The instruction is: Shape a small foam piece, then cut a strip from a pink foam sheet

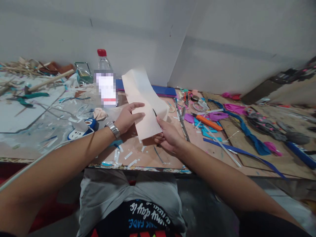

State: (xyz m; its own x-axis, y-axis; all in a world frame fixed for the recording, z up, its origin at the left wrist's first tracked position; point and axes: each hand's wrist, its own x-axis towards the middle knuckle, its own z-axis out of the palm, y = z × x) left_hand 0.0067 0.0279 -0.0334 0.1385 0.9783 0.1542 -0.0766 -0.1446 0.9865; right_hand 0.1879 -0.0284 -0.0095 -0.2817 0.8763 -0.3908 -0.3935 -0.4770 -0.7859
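A white sheet of paper (142, 95), curved along its length, is held up over the workbench between my hands. My left hand (127, 118) grips its left edge, with thumb and index finger on the near face and the other fingers hidden. At the lower right edge, my right hand (170, 135) is closed around a thin dark pointed tool (154, 112). The tip of that tool lies over the paper; the rest is mostly hidden by my hand and the sheet, so its exact kind is unclear.
Paper scraps litter the workbench (145, 158). A bottle with a red cap (101, 52) stands behind my left hand, near a power strip (82, 128). Green-handled pliers (32, 97) lie at left. An orange utility knife (208, 122) and blue strip (247, 156) lie at right.
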